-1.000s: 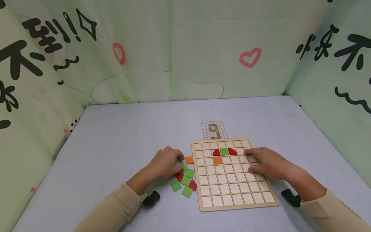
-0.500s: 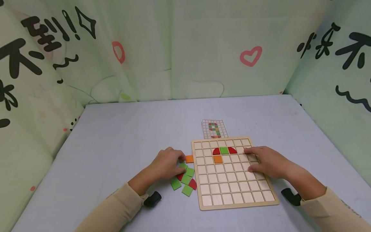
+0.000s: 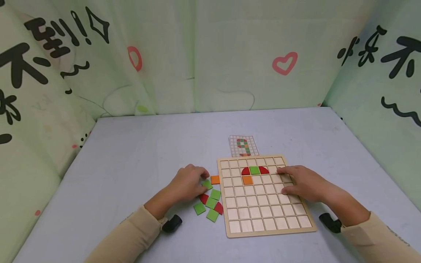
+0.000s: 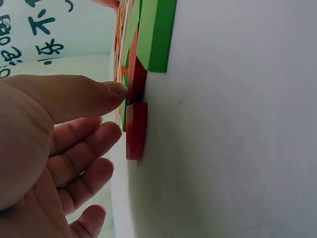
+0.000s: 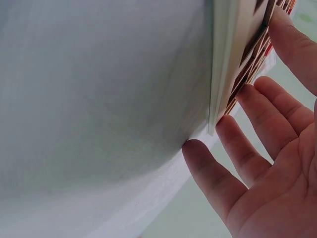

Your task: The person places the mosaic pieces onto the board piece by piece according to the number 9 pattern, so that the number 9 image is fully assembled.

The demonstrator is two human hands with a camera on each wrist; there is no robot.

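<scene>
- Board (image 3: 262, 201) lies flat on the table (image 3: 148, 157), between my two hands; I judge this spot suits work from either side.
- Right hand (image 3: 304, 182): fingers spread and nearly straight, thumb and forefinger over the board's right part, nothing pinched. In the right wrist view they fan along its edge. I read this as steadying against a slide.
- Left hand (image 3: 189, 182): thumb and forefinger arch at either side of a green tile (image 3: 207, 184); the other visible fingers are loosely bent. I cannot tell whether the tile is pinched.
- Loose green tiles (image 3: 211, 202) and red pieces (image 3: 204, 198) lie near the board's left rim, beside the left hand; probably kept there for a short reach.
- Orange tile (image 3: 215, 179) sits at the same rim, touching it or nearly so; I cannot settle which.
- On the board, a green square (image 3: 254, 170) sits between two red quarters (image 3: 245, 171), curves outward; an orange square (image 3: 247, 180) fills the cell below the left one. Cell ridges likely keep them aligned.
- Card (image 3: 244, 146) with a coloured figure lies at the far edge, I suppose so it can be read past both hands. Whether its near end tucks under, I cannot tell.
</scene>
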